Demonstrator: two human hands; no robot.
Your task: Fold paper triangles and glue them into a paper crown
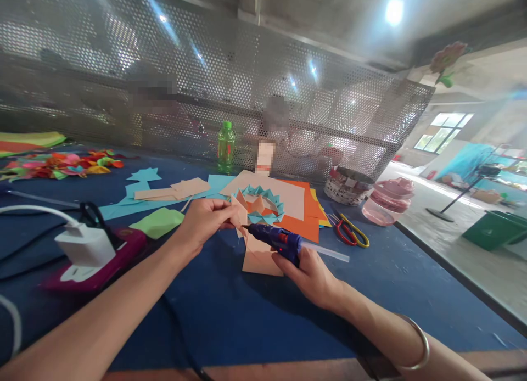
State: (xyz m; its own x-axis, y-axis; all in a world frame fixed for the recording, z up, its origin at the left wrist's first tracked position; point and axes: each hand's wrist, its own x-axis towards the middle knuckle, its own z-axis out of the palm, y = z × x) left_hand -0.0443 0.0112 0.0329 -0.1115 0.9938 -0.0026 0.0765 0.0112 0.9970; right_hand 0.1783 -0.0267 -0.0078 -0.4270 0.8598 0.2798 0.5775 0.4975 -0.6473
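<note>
My left hand [206,220] is closed in a pinch on a folded peach paper piece [239,213]. My right hand [309,275] grips a blue glue gun [276,240] with a clear glue stick [327,252] sticking out of its back. The gun's tip touches the folded piece. Beneath lies another peach paper sheet [260,259]. Just beyond sits a ring of teal and peach folded paper [262,202] on peach and orange sheets [302,216]. All of it rests on a blue table [230,309].
Red and yellow scissors [349,230] lie right of the orange sheets. A green bottle [226,146], a woven basket [346,186] and a pink container [387,201] stand behind. A white plug on a pink power strip [88,250] lies left, with paper scraps [61,164] and a perforated metal screen [197,95].
</note>
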